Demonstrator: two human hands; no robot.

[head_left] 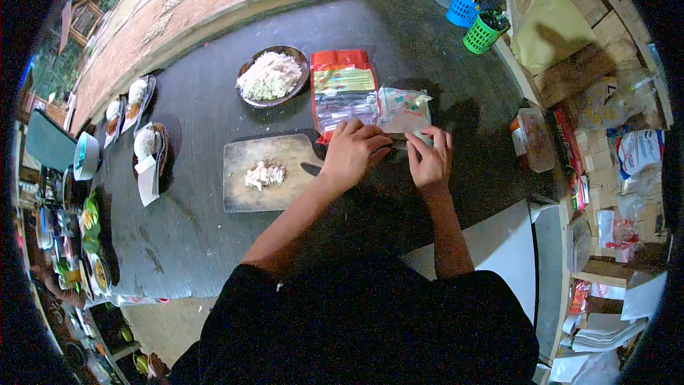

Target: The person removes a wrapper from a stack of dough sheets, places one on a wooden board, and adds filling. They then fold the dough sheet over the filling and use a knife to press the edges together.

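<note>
My left hand (pixel 351 151) reaches over the lower edge of a red plastic packet (pixel 347 89), its fingers bent together toward the right. My right hand (pixel 429 159) is beside it, fingers bent at the lower edge of a clear bag with red and green print (pixel 406 108). Something thin lies between the two hands, too small to name. Left of them is a wooden cutting board (pixel 241 160) with chopped white pieces (pixel 265 175). A dark knife handle (pixel 311 169) shows at the board's right side, partly hidden by my left forearm.
A plate of shredded white food (pixel 271 77) stands behind the board. Plated food (pixel 148 142) sits at the left. Blue (pixel 462 10) and green (pixel 484 34) baskets stand at the back right, and a plastic tub (pixel 534 139) at the right edge. A person's hand (pixel 155 366) shows at lower left.
</note>
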